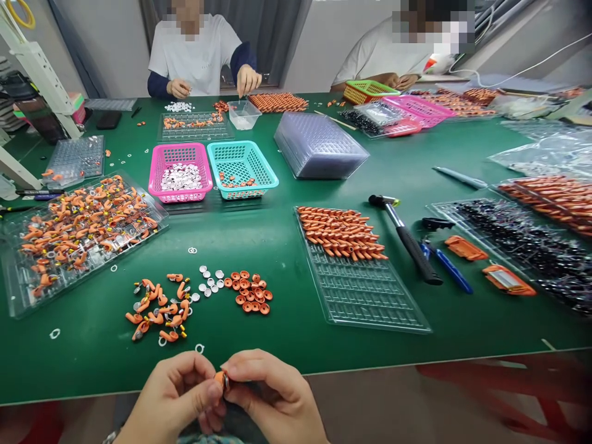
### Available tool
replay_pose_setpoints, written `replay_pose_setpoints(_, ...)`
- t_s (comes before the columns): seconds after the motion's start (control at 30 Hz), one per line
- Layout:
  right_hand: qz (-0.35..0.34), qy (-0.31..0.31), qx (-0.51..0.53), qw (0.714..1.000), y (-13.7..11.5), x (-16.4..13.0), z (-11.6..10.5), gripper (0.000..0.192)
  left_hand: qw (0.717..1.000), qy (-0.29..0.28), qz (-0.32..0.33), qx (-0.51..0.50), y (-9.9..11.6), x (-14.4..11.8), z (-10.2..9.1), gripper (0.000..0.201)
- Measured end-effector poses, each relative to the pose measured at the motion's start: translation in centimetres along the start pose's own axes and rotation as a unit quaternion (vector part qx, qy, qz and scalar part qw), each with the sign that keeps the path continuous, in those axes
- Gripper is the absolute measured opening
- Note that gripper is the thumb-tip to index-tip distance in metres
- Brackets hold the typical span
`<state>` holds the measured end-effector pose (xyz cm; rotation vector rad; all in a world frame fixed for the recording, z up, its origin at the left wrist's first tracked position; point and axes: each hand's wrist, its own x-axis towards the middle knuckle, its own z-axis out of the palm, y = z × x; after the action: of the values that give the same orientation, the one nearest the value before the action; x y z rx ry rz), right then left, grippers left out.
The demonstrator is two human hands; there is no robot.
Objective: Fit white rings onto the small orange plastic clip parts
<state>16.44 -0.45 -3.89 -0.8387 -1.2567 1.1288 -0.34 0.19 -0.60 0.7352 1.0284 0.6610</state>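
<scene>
Your left hand (178, 394) and right hand (272, 394) meet at the near edge of the green felt-topped table (287, 246), fingertips of both pinched around one small orange plastic part with a metal ring (222, 379). Just beyond that edge lie a loose heap of curved orange pieces (160, 305), a scatter of small white discs (209, 282) and a cluster of round orange caps (250, 293).

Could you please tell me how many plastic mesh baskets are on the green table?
4: a pink basket beside a teal basket mid-table, a green basket and another pink one far right. Clutter may hide more.
</scene>
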Motion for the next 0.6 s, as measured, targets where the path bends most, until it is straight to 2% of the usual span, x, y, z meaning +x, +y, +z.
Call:
replay_pose_setpoints(0.1, 0.003, -0.002, -0.003, 1.0, -0.1, 0.0, 0.0, 0.013, 0.995, -0.033, 0.016, 0.089, 0.0, -0.5, 0.0, 0.049)
replay_pose_setpoints(0.33, -0.002, -0.035, -0.039, 0.999, -0.5, 0.2, -0.4, 0.017, 0.949, -0.024, 0.109, 0.296, 0.0, -1.3, 0.1, 0.044)
replay_pose_setpoints(0.47, -0.004, -0.038, -0.041, 0.998, -0.5, 0.2, -0.5, 0.014, 0.921, -0.032, 0.153, 0.358, 0.1, -0.9, 0.0, 0.042)
replay_pose_setpoints(0.6, 0.011, -0.027, -0.021, 0.999, -0.3, 0.0, -0.4, 0.011, 0.911, -0.031, 0.173, 0.374, 0.2, -1.1, 0.2, 0.039)
